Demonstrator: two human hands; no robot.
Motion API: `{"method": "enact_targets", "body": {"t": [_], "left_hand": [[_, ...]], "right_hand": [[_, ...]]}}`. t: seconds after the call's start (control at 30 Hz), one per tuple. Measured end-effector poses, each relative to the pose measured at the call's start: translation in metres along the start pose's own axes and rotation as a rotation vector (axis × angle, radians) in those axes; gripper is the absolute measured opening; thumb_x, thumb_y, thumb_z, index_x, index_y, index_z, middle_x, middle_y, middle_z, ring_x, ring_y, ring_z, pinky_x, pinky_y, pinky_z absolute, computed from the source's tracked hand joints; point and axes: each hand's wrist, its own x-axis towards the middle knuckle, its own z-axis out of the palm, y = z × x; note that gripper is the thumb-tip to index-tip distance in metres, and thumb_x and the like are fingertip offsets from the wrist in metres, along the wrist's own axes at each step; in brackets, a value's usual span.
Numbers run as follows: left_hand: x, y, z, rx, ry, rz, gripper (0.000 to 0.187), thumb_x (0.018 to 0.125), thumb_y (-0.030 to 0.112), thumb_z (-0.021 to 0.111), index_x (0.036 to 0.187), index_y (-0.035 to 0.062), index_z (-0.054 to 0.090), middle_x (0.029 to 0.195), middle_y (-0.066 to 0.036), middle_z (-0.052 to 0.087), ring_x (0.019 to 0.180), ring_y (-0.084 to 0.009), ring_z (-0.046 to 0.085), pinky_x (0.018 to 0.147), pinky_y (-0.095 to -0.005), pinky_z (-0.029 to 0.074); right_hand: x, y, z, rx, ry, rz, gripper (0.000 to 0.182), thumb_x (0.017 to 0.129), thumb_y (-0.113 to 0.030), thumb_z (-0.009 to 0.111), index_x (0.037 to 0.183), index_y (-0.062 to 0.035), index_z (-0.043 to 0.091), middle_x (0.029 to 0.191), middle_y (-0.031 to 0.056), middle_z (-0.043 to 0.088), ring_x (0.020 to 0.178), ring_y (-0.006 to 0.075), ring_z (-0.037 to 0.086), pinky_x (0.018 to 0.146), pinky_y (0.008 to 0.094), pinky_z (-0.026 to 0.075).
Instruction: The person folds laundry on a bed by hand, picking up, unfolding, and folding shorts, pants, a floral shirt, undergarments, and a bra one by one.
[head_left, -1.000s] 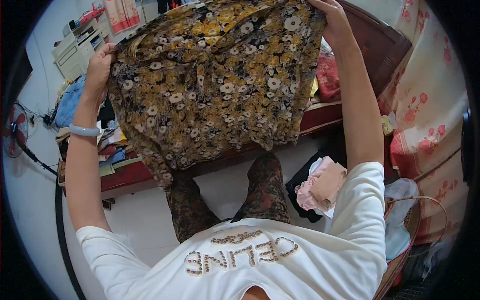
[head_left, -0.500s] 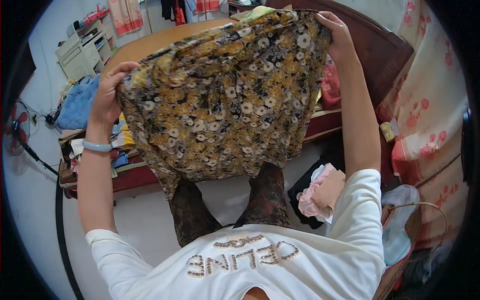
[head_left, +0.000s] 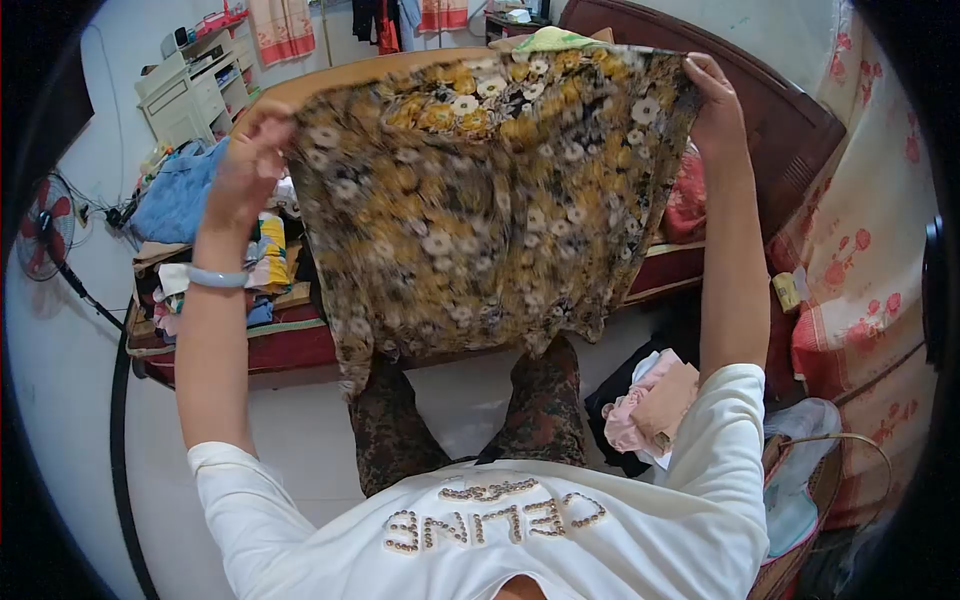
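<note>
Grip status: floral cloth (head_left: 440, 240) hangs spread between my hands, in front of me and above the floor. Right hand (head_left: 718, 105) pinches its upper right corner between thumb and fingers. Left hand (head_left: 258, 150) has the upper left corner by the fingertips; blur there, so can't tell how firm.

Risks, my read: left corner is the weak point. Thin, slippery-looking fabric on a fingertip hold, so a hard tug or shake could pull it free and drop that side. Top edge sags between the corners; uneven tension would leave it creased. Lower left corner dangles lowest, in front of my trousers (head_left: 545, 420); can't tell if it touches. Lowering the cloth could drag it on the floor. Swinging wide left could snag the clothes pile (head_left: 270, 250) on the bed (head_left: 250, 358).
</note>
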Motion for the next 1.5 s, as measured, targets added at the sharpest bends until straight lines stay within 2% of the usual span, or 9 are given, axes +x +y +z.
{"method": "enact_targets", "body": {"t": [0.3, 0.63, 0.73, 0.83, 0.97, 1.07, 1.17, 1.3, 1.5], "left_hand": [[0.049, 0.029, -0.033, 0.554, -0.091, 0.034, 0.013, 0.09, 0.013, 0.062, 0.103, 0.0099, 0.06, 0.075, 0.009, 0.056, 0.059, 0.0033, 0.047, 0.051, -0.0155, 0.037], [0.028, 0.041, -0.022, 0.999, -0.075, 0.062, 0.021, 0.089, 0.01, 0.055, 0.107, 0.005, 0.066, 0.086, 0.0, 0.066, 0.067, -0.0048, 0.057, 0.058, -0.0205, 0.047], [0.009, 0.05, 0.014, 1.343, 0.193, 0.06, 0.022, 0.087, 0.007, 0.049, 0.097, 0.0019, 0.068, 0.076, 0.001, 0.058, 0.067, -0.0061, 0.058, 0.066, -0.0236, 0.05], [-0.012, 0.055, 0.026, 1.042, 0.221, 0.077, 0.022, 0.09, 0.008, 0.049, 0.102, 0.0005, 0.066, 0.077, -0.001, 0.06, 0.069, -0.0096, 0.061, 0.067, -0.0243, 0.051], [-0.044, 0.059, 0.008, 0.427, -0.034, 0.209, 0.021, 0.093, 0.007, 0.046, 0.106, -0.0006, 0.06, 0.101, -0.01, 0.063, 0.091, -0.0175, 0.063, 0.078, -0.0299, 0.054], [-0.039, 0.064, 0.007, 0.202, -0.279, 0.18, 0.024, 0.088, 0.018, 0.052, 0.101, -0.0007, 0.06, 0.1, -0.009, 0.061, 0.093, -0.0187, 0.061, 0.082, -0.0321, 0.051], [-0.015, 0.057, 0.085, 0.172, -0.498, 0.002, 0.035, 0.085, 0.029, 0.054, 0.1, -0.002, 0.061, 0.1, -0.009, 0.061, 0.092, -0.0182, 0.061, 0.085, -0.0304, 0.049], [-0.022, 0.032, 0.174, 0.105, -0.59, -0.303, 0.033, 0.083, 0.021, 0.062, 0.106, -0.0027, 0.059, 0.102, -0.006, 0.061, 0.095, -0.0102, 0.056, 0.08, -0.0228, 0.048], [-0.018, -0.002, 0.177, 0.268, -0.472, -0.336, 0.023, 0.078, 0.003, 0.057, 0.1, -0.0001, 0.058, 0.095, -0.002, 0.058, 0.089, -0.008, 0.055, 0.079, -0.0209, 0.045]], "right_hand": [[0.006, 0.02, -0.011, -0.145, 0.014, -0.011, 0.011, 0.087, -0.011, 0.065, 0.097, -0.0085, 0.063, 0.085, 0.0008, 0.066, 0.074, 0.0086, 0.063, 0.066, 0.0246, 0.053], [-0.01, 0.005, -0.004, -0.221, 0.021, -0.065, 0.011, 0.087, -0.01, 0.065, 0.097, -0.0059, 0.064, 0.084, 0.0005, 0.066, 0.073, 0.0079, 0.062, 0.065, 0.023, 0.051], [-0.019, -0.001, -0.007, -0.301, 0.044, -0.105, 0.014, 0.085, -0.01, 0.068, 0.097, -0.0047, 0.064, 0.087, 0.0001, 0.064, 0.076, 0.0075, 0.06, 0.067, 0.0242, 0.049], [-0.045, -0.017, 0.004, -0.317, 0.111, -0.096, 0.014, 0.082, -0.01, 0.07, 0.093, -0.0036, 0.062, 0.087, -0.0012, 0.061, 0.076, 0.0089, 0.057, 0.068, 0.0252, 0.047], [-0.112, -0.036, -0.011, 0.013, -0.19, -0.247, 0.016, 0.083, -0.017, 0.07, 0.085, -0.0033, 0.062, 0.079, 0.0027, 0.057, 0.068, 0.0129, 0.055, 0.058, 0.0274, 0.043], [-0.078, -0.043, 0.025, 0.283, -1.131, -0.296, 0.019, 0.084, -0.025, 0.07, 0.081, -0.0062, 0.067, 0.068, 0.0079, 0.061, 0.05, 0.0186, 0.054, 0.043, 0.0302, 0.037], [-0.101, -0.037, 0.099, -0.066, -0.631, -0.262, 0.016, 0.073, -0.018, 0.072, 0.068, -0.0042, 0.065, 0.068, 0.0066, 0.065, 0.058, 0.0171, 0.059, 0.055, 0.0288, 0.046], [-0.095, -0.016, 0.169, -0.642, -0.459, -0.173, 0.014, 0.076, -0.006, 0.07, 0.089, -0.0009, 0.069, 0.08, 0.0055, 0.068, 0.077, 0.0102, 0.061, 0.072, 0.0262, 0.049], [-0.098, 0.041, 0.159, -0.329, -0.212, -0.066, 0.021, 0.079, -0.004, 0.068, 0.098, 0.0005, 0.062, 0.082, 0.0029, 0.063, 0.072, 0.0084, 0.057, 0.067, 0.0236, 0.048]]}}
